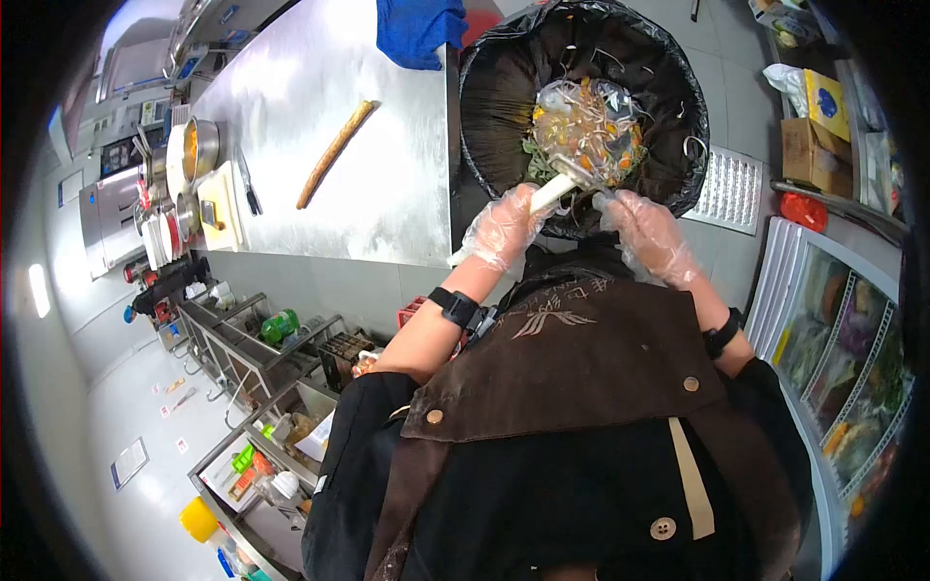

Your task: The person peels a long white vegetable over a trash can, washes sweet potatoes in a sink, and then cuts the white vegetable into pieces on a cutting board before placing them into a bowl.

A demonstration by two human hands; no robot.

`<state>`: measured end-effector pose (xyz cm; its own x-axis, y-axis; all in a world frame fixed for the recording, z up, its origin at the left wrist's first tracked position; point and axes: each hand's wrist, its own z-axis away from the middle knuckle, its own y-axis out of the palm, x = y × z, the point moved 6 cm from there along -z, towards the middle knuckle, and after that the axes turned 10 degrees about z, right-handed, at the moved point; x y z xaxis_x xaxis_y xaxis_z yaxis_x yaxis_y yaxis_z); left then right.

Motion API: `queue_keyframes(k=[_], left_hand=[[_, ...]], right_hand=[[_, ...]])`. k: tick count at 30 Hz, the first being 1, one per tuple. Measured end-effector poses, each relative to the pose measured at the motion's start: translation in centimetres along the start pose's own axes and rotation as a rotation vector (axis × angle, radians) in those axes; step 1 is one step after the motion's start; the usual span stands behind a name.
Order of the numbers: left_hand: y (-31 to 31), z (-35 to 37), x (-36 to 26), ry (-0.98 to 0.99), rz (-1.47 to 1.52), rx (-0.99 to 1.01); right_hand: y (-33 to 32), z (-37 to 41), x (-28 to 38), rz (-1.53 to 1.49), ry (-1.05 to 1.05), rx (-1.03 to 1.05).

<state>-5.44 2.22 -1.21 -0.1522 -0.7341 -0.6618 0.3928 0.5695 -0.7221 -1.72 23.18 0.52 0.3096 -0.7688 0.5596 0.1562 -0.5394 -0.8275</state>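
Left hand (504,230), in a clear disposable glove, clenched round the near half of a long pale peeled root stick (547,194); stick slanted up and away from that hand, far end out over a round bin lined with a black plastic bag (494,87). Right hand (647,232), gloved likewise, just beside the left and level with it, fingers curled on a small metal hand tool (581,174) pressed to the stick's far end; looks like a peeler, type not sure. Bin straight ahead of both hands, mouth open beneath the fingertips. Inside, just beyond the tool, a heap of mixed vegetable scraps and a crumpled clear wrapper (586,121), orange and green bits among pale strands. Black band on the left wrist (455,306), another on the right wrist (722,335). Brown apron bib with round buttons (581,378) below the hands, nearer the camera. To the left of the left hand, a stainless steel worktop (320,77). On it, well apart from the hand, a long brown unpeeled root (334,153), lying loose. Further left, a pale cutting board (221,208) with a dark-handled knife (248,184) beside it and a metal bowl (201,147) just past it. Blue cloth (418,31) at the worktop's far edge, next to the bin rim.
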Motion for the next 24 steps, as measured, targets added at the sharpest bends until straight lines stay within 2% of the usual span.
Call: queue_keyframes(k=[2, 3, 5, 7, 9, 12, 13, 14, 15, 18, 20, 21, 23, 24], left_hand=[[-0.4, 0.9, -0.7, 0.09, -0.034, 0.028], [-0.1, -1.2, -1.5, 0.134, -0.014, -0.013], [-0.9, -1.7, -1.7, 0.106, -0.049, -0.016], [-1.3, -1.4, -2.5, 0.133, -0.313, 0.04], [-1.4, -0.9, -2.4, 0.143, -0.268, 0.01], [-1.3, -0.5, -1.7, 0.134, -0.228, -0.008], [-1.3, -0.3, -1.8, 0.137, -0.237, -0.006], [-1.4, -0.4, -1.6, 0.064, -0.119, -0.046], [-1.8, -0.5, -1.5, -0.006, -0.002, -0.088], [-2.4, -0.8, -2.2, -0.034, -0.016, -0.069], [-2.4, -0.7, -2.9, -0.005, -0.014, -0.064], [-2.5, -0.9, -3.3, 0.004, -0.014, -0.066], [-3.3, -0.4, -3.5, 0.036, 0.091, -0.041], [-3.5, -0.1, -2.9, 0.07, 0.085, -0.076]], right_hand=[[1.2, 0.7, -1.6, -0.24, 0.245, 0.021], [-0.2, 0.2, -4.4, -0.109, 0.42, 0.076], [-0.6, 0.3, -4.9, -0.333, 0.568, 0.118], [-1.7, 0.0, -1.9, -0.341, 0.483, 0.114], [-2.3, -0.3, 0.3, -0.297, 0.232, -0.01], [-0.4, 0.4, 1.1, -0.381, 0.338, 0.06], [0.5, 0.6, -0.3, -0.331, 0.369, -0.05], [0.8, 0.9, -1.8, -0.272, 0.393, -0.16], [0.8, 1.0, -2.8, -0.343, 0.585, -0.056], [-0.8, -0.6, 0.4, -0.372, 0.401, -0.106], [0.7, -0.8, 1.2, -0.263, 0.276, -0.143], [-0.7, -0.9, 2.3, -0.308, 0.383, -0.077], [2.5, -0.3, -1.7, -0.216, 0.372, -0.172], [1.7, 0.1, -2.5, -0.185, 0.285, -0.357]])
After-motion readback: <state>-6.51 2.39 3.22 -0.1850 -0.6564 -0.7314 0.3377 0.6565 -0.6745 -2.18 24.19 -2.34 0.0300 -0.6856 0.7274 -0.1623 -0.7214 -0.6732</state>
